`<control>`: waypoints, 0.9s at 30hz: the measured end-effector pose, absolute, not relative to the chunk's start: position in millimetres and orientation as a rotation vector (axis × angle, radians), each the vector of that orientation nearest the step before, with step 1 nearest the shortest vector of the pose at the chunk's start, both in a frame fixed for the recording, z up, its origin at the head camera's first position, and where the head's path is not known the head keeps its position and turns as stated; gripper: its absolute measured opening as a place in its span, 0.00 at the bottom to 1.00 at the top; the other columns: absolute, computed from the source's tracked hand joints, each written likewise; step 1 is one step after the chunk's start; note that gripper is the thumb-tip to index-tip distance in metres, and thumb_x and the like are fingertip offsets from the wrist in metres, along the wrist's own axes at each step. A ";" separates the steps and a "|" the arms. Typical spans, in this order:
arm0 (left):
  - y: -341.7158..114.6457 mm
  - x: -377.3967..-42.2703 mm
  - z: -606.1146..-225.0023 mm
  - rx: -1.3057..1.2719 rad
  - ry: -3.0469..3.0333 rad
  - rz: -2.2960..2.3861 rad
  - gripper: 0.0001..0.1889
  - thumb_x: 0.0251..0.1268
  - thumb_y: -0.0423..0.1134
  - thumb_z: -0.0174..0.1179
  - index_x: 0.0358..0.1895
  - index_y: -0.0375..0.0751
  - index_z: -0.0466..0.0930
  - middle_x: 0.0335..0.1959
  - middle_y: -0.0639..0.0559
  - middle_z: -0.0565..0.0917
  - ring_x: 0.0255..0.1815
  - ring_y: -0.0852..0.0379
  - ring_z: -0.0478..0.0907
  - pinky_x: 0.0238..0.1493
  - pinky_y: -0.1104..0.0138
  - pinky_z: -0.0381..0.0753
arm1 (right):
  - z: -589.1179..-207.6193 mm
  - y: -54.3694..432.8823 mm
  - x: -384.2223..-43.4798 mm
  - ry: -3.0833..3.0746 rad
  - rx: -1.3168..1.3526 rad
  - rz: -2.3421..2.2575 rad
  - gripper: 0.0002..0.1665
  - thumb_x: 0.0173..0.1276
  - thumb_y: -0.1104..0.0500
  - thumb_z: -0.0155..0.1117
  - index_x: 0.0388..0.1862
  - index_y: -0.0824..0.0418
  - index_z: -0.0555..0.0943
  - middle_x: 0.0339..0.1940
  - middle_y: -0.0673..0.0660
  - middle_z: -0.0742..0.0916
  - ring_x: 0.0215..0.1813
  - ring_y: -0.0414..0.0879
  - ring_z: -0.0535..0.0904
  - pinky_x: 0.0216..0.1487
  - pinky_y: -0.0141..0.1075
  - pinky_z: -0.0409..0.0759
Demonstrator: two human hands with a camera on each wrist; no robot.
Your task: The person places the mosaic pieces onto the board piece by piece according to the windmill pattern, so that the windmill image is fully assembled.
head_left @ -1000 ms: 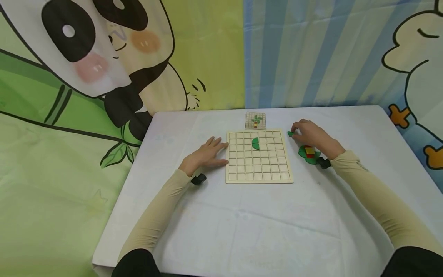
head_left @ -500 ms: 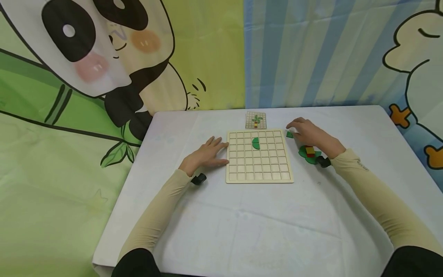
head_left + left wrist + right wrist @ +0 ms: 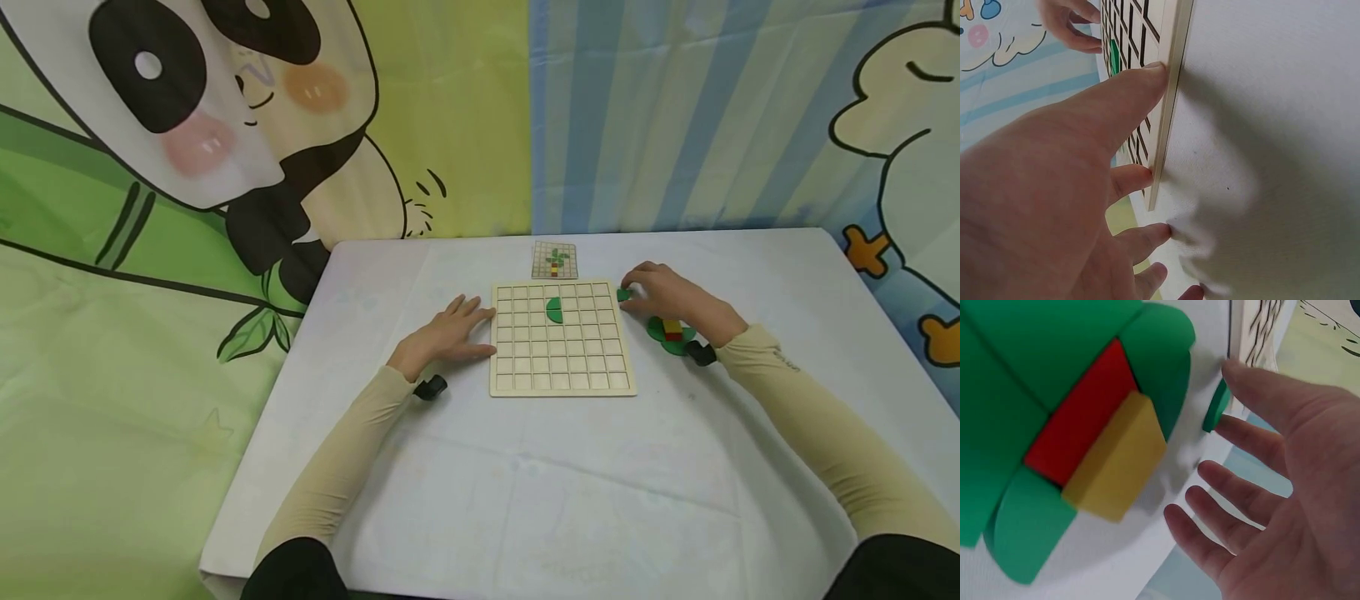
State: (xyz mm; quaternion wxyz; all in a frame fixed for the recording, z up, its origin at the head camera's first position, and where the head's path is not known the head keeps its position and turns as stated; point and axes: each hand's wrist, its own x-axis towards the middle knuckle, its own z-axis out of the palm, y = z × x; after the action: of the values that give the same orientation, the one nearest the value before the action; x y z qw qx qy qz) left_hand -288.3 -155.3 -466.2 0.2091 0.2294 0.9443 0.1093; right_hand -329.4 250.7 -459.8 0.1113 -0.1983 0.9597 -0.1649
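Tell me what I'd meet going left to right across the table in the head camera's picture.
The left hand → green half-circle on the gridded board → green piece pinched by the right hand → yellow block → black wrist device.

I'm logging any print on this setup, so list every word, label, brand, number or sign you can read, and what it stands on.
Readable text: none in any view.
Right sleeve: a small dark marking near the cuff, possibly lettering, too small to read.
Pattern card: coloured shapes on a grid, no legible words or numbers.
Grid board: no print visible.
Cartoon backdrop: drawings only, no words seen.
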 end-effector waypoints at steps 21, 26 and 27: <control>-154.9 -288.5 -467.6 0.630 2.635 0.304 0.43 0.70 0.65 0.56 0.82 0.56 0.50 0.85 0.45 0.42 0.85 0.41 0.31 0.81 0.41 0.46 | -458.7 245.2 -331.6 2.851 -0.655 -0.436 0.17 0.69 0.56 0.69 0.52 0.65 0.83 0.63 0.71 0.78 0.66 0.67 0.71 0.67 0.60 0.71; -154.4 -288.0 -467.8 0.629 2.637 0.307 0.43 0.69 0.65 0.56 0.82 0.56 0.50 0.85 0.46 0.42 0.85 0.42 0.30 0.81 0.42 0.45 | -454.6 243.6 -329.7 2.863 -0.655 -0.435 0.18 0.69 0.56 0.69 0.52 0.65 0.83 0.64 0.70 0.77 0.66 0.67 0.71 0.66 0.60 0.72; -154.4 -288.1 -467.8 0.630 2.639 0.306 0.43 0.69 0.65 0.56 0.82 0.56 0.50 0.85 0.46 0.42 0.85 0.42 0.30 0.81 0.42 0.45 | -453.6 243.2 -329.4 2.867 -0.660 -0.437 0.18 0.69 0.56 0.69 0.52 0.65 0.83 0.63 0.70 0.78 0.65 0.66 0.72 0.66 0.60 0.72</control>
State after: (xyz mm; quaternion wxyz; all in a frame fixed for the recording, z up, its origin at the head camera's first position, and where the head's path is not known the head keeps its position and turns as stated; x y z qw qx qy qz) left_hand -288.1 -154.4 -467.8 0.2044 0.2258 0.9461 0.1098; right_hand -329.4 243.2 -453.6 0.0834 -0.2212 0.9606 -0.1465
